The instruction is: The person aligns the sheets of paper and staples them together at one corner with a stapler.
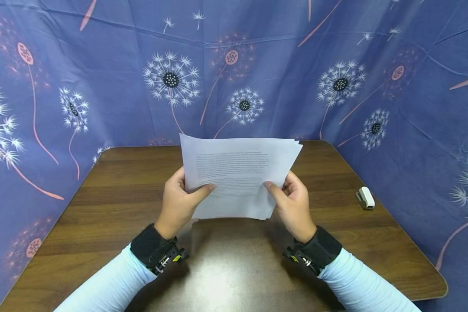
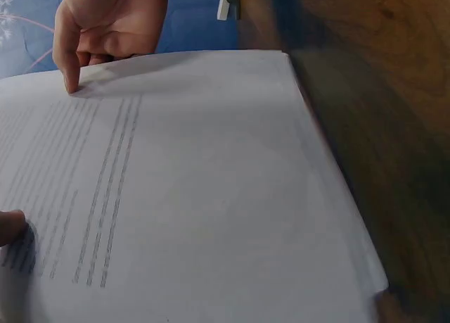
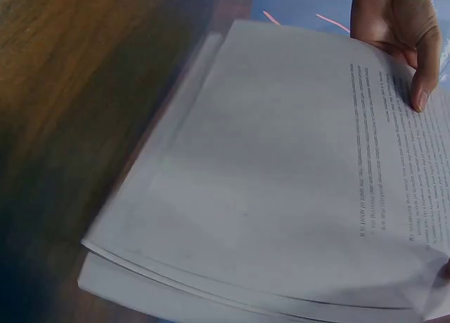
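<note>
While both hands hold it up between them, the stack of paper (image 1: 239, 175) hangs above the wooden table (image 1: 117, 203), tilted toward the person, and it's white sheets, several of them, edges fanned a little out of line at the far right corner, with faint grey lines of print across the top page and a blank band along the near edge. Left hand (image 1: 178, 203) grips the left side, thumb pressed flat on the printed face, fingers curled round behind; right hand (image 1: 292, 203) does the same on the right side, thumb on top, fingers tucked under the sheets. From the right wrist view the layered page edges show clearly, slightly splayed. Out to the right of the right hand, well apart from it, a small white stapler (image 1: 365, 198) lies on the table near its edge. Beyond the hands and on both sides hangs a blue cloth (image 1: 101, 78) printed with dandelion heads. Black wrist straps (image 1: 154, 249) sit at the cuffs of light blue sleeves (image 1: 109, 286)
</note>
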### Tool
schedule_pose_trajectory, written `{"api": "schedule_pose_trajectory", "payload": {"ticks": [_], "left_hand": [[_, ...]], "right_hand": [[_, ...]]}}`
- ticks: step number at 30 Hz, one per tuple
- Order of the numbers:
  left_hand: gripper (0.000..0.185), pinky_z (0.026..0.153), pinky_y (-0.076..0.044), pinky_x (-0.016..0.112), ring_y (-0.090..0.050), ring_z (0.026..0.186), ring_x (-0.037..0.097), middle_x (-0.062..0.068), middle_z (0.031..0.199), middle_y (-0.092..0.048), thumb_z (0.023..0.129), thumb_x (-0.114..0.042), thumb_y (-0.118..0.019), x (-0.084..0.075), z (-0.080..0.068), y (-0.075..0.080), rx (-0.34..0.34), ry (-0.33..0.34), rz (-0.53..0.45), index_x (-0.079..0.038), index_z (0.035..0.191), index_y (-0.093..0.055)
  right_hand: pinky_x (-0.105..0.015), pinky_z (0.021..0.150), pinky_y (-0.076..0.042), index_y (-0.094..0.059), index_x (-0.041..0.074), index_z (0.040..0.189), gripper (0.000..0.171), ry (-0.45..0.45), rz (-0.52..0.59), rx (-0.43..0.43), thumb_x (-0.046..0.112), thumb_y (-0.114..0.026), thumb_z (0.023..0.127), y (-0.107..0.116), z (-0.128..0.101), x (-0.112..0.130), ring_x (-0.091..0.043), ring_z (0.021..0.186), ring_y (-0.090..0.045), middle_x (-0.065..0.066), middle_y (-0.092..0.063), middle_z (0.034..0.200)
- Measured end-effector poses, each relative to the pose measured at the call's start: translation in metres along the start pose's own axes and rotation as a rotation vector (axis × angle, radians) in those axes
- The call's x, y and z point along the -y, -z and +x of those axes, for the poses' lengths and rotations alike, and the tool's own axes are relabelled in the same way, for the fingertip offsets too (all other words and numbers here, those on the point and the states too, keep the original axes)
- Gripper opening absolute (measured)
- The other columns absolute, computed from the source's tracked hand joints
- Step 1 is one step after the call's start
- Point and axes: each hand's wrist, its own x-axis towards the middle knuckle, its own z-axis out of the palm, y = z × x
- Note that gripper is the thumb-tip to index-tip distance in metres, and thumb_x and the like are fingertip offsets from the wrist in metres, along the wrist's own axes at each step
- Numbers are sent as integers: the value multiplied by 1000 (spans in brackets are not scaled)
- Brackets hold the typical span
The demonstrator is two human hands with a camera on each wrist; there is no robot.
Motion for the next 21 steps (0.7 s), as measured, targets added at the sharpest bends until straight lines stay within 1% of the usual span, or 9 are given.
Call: {"api": "schedule_pose_trajectory", "payload": {"ticks": [4, 6, 9, 12, 14, 17, 21], "left_hand": [[58, 83, -62, 40, -74, 109, 26, 9, 125, -73, 85, -4, -84, 7, -1, -1, 27, 38, -37, -15, 136, -58], [62, 83, -62, 42, -74, 111, 26, 9, 126, -72, 85, -2, -83, 11, -2, -2, 44, 66, -61, -15, 138, -55], [60, 84, -61, 44, -73, 112, 27, 10, 128, -71, 86, -2, -82, 15, -4, -5, 63, 111, -88, -15, 139, -55], [54, 84, -61, 43, -74, 111, 26, 9, 127, -72, 88, -4, -81, 18, -6, -7, 68, 138, -74, -12, 136, -58], [52, 84, -61, 42, -74, 111, 25, 9, 127, -73, 88, -4, -81, 18, -6, -8, 72, 136, -63, -11, 135, -60], [49, 85, -61, 41, -74, 110, 25, 8, 126, -74, 88, -5, -81, 15, -6, -8, 73, 112, -53, -11, 133, -63], [49, 86, -61, 42, -74, 111, 27, 9, 126, -74, 88, -6, -81, 12, -6, -7, 85, 100, -84, -12, 134, -63]], "right_hand": [[-32, 78, -60, -62, -1, 127, 34, -37, 27, -11, -3, -67, 94, -1, -2, -7, -24, 99, -73, -14, -74, 116], [-34, 78, -60, -62, 0, 129, 35, -57, 37, -3, -3, -67, 94, -2, -3, -12, -25, 99, -74, -14, -74, 116], [-36, 79, -61, -62, 1, 131, 36, -82, 46, 20, -2, -66, 95, -5, -5, -17, -25, 100, -74, -14, -74, 118], [-38, 79, -62, -63, 2, 131, 35, -101, 57, 33, -1, -66, 96, -7, -7, -19, -25, 100, -75, -14, -74, 118], [-37, 79, -62, -63, 2, 130, 33, -102, 54, 36, -1, -65, 97, -8, -7, -20, -25, 101, -75, -13, -75, 118], [-37, 80, -61, -64, 2, 129, 32, -83, 54, 34, -1, -65, 97, -8, -7, -20, -25, 102, -75, -13, -75, 119], [-36, 81, -61, -63, 0, 130, 33, -52, 52, 40, 0, -65, 97, -7, -7, -18, -25, 103, -74, -14, -74, 120]]}}
